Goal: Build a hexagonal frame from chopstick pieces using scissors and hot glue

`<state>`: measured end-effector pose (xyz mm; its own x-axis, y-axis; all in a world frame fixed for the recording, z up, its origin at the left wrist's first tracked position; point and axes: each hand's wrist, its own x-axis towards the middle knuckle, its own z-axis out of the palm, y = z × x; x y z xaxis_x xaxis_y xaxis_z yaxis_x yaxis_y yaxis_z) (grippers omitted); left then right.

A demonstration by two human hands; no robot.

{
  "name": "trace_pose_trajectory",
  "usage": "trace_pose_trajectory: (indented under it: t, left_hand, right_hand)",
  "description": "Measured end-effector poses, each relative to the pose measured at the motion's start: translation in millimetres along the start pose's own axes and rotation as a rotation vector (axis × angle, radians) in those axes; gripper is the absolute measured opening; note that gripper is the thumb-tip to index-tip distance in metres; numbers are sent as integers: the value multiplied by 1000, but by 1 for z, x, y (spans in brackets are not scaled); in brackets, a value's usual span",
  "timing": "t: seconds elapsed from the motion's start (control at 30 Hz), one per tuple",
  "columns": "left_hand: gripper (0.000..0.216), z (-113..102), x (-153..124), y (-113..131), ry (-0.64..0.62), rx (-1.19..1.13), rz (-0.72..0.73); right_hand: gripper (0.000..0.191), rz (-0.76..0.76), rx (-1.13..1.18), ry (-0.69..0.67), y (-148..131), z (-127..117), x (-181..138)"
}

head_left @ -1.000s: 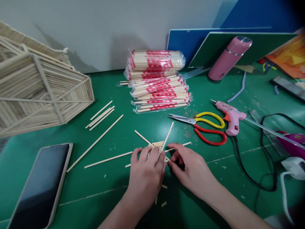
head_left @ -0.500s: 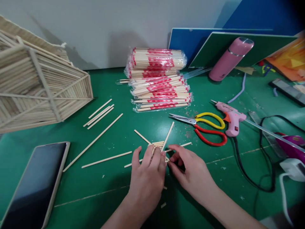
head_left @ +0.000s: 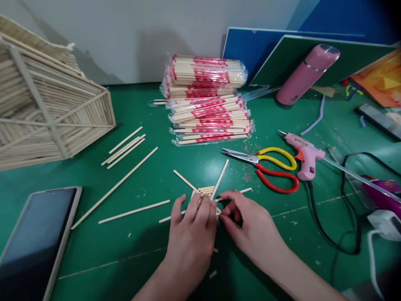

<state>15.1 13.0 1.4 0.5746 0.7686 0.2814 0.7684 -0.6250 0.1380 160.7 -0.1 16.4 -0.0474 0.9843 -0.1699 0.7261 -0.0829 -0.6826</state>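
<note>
My left hand (head_left: pixel 192 232) is over a small star-like assembly of wooden sticks (head_left: pixel 207 190), its curled fingers gripping and pressing it against the table. Thin arms of the assembly poke out around the fingers, such as one stick (head_left: pixel 221 177) pointing up and right. At its right edge, my right hand (head_left: pixel 253 221) has thumb and index finger pinched on the end of a short stick (head_left: pixel 218 212). The fingers hide most of the assembly's middle. Two longer loose sticks (head_left: pixel 134 211) lie to the left, with several short cut sticks (head_left: pixel 125 146) beyond them.
Scissors (head_left: pixel 263 161) and a pink glue gun (head_left: pixel 302 154) with its cord lie at right. Wrapped chopstick packs (head_left: pixel 209 104) are stacked at the back. A stick-built structure (head_left: pixel 59 104) and a phone (head_left: pixel 34 238) occupy the left. A pink bottle (head_left: pixel 307 75) leans against boards.
The view has shifted slightly, so things at left appear a little further left. Both hands keep nearly the same hold on the stick assembly.
</note>
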Motion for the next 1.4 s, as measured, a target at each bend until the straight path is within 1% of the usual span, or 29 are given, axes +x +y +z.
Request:
trace_pose_trajectory:
  t: [0.07, 0.17, 0.33, 0.4, 0.5, 0.6, 0.7, 0.8, 0.93, 1.13, 1.23, 1.4]
  left_hand:
    - [25, -1, 1, -1, -24, -7, 12]
    - [23, -4, 4, -2, -44, -50, -13]
    - [19, -6, 6, -3, -12, -160, -60]
    - [22, -6, 4, -5, -12, -199, -64]
    - [32, -8, 0, -10, -22, -268, -55]
    - [31, -10, -5, -14, -33, -322, -33]
    - [25, -12, -8, -15, -58, -294, -28]
    - [26, -14, -9, -14, -66, -228, 13]
    - [25, -15, -9, -13, -51, -148, 87]
    - [24, -12, -8, -11, -10, -73, 95]
    - [24, -9, -8, -10, 10, -74, 88]
    - [24, -10, -8, -12, -12, -160, 60]
  right_hand:
    - [30, -6, 3, 8, 0, 0, 0]
    - [29, -18, 16, 13, 1, 0, -1]
    - [31, -33, 35, 12, 1, -1, -1]
    - [31, -41, 35, 12, 1, -1, -1]
    - [32, -62, 32, 18, 2, -1, -2]
    - [32, -75, 32, 26, 2, 0, -2]
    - [31, -85, 32, 36, 1, 0, -2]
    - [31, -95, 29, 40, 1, 1, -2]
    - [30, -95, 33, 44, 0, 0, -2]
    - [31, -90, 46, 38, 1, 0, -2]
    - [31, -85, 43, 37, 1, 0, -1]
    - [31, -82, 37, 27, 0, 0, 0]
